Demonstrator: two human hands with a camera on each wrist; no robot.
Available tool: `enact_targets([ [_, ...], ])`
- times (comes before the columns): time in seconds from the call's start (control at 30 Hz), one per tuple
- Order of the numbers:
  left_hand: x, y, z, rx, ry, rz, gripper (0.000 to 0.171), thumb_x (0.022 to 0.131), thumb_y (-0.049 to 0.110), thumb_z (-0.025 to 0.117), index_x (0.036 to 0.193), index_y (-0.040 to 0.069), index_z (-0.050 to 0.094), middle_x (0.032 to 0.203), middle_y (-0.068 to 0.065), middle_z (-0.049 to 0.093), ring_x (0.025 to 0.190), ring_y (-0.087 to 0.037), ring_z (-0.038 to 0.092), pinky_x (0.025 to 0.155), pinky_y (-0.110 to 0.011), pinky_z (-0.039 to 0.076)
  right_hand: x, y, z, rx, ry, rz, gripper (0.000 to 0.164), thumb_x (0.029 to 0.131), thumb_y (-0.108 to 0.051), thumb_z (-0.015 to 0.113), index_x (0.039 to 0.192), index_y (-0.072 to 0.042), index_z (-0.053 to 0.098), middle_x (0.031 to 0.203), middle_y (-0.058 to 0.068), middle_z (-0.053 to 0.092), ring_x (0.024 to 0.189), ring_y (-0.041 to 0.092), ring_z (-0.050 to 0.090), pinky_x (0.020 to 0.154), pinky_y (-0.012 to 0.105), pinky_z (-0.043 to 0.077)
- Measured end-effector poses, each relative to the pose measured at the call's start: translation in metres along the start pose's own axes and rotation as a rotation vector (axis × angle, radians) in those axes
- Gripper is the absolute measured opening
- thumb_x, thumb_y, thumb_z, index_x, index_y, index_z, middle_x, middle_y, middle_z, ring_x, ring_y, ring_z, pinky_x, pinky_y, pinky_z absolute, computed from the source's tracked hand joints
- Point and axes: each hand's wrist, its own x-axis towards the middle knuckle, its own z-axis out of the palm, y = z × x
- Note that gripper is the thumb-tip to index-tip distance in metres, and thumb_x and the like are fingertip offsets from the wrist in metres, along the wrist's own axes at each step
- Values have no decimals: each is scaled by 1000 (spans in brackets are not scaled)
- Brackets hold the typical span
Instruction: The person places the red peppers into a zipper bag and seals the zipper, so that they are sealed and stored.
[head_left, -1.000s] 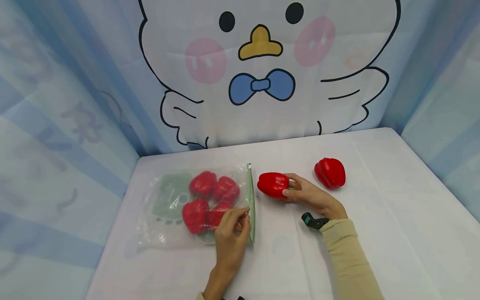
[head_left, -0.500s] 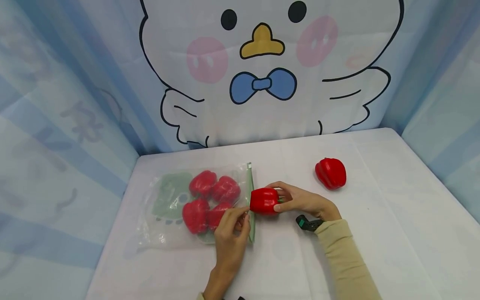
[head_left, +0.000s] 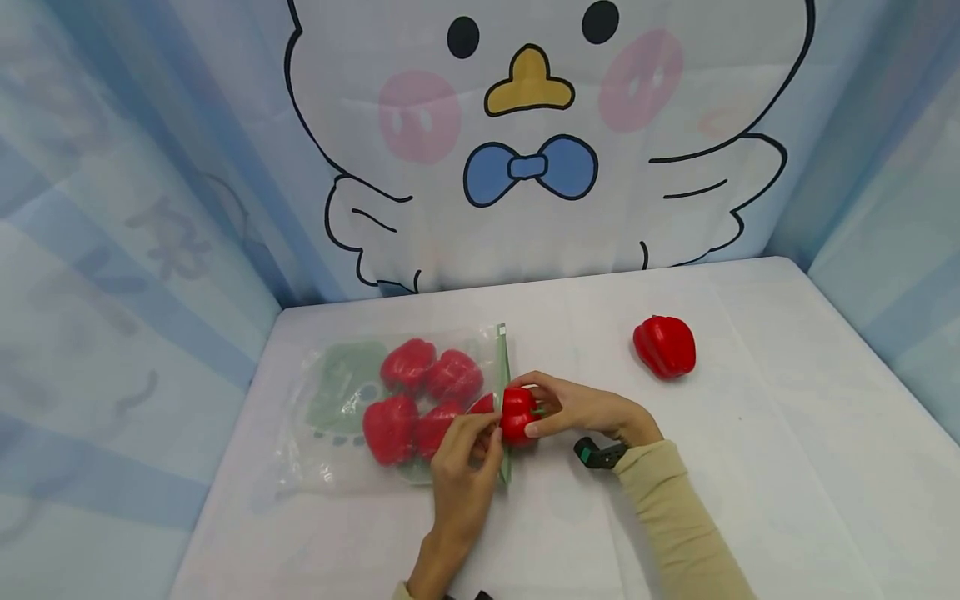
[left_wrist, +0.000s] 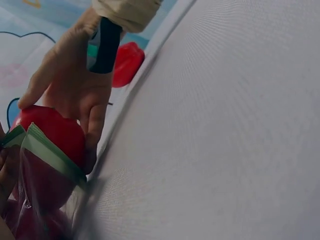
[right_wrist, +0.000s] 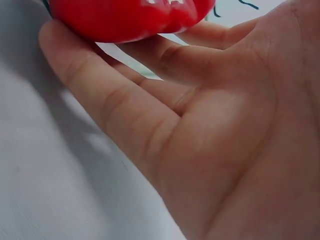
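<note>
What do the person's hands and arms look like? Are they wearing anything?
The left hand and right hand are bare. The right sleeve is beige and wrinkled, with a black-and-green gadget near its cuff. Only a bit of the left sleeve shows, beige too.

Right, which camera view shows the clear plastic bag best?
Head view: nearly the whole plastic bag shows, red bell peppers inside, the left hand covering part. The left wrist view shows only its green-edged mouth end, the held bell pepper partly inside; in the right wrist view, I can't clearly make it out.
</note>
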Motion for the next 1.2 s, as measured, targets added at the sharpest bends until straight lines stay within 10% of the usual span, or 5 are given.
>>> enact_targets([
  [0.53,1,1,2,-49,16,44,27,91,-5,74,115,6,74,101,-7,71,78,-14,67,68,-10,56,14,-5,17,-46,49,-122,83,89,-25,82,158,-10,38,153,13,49,138,34,55,112,50,53],
  [1.2,0,1,3,-23,34,65,27,89,-7,74,113,4,74,100,-7,71,77,-14,63,67,-10,54,29,-6,41,-117,169,-176,63,81,-1,77,139,-3,51,115,18,62,92,19,64,79,29,57],
])
